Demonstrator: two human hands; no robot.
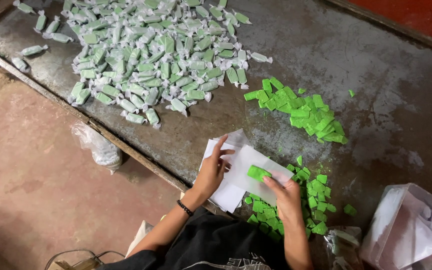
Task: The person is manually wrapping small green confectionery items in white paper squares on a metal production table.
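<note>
Seemingly light and soft enough to dent, the green candy piece lies on a thin, flimsy wrapper sheet near the table's front edge, pinned by the right hand while the left hand's spread fingers hold the sheet's edge, best pinched by its sides.

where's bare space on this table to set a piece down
Bare metal lies right of the loose green pile, toward the far edge, and between it and the wrapped heap. Crowded around both hands: left, right, papers.
</note>
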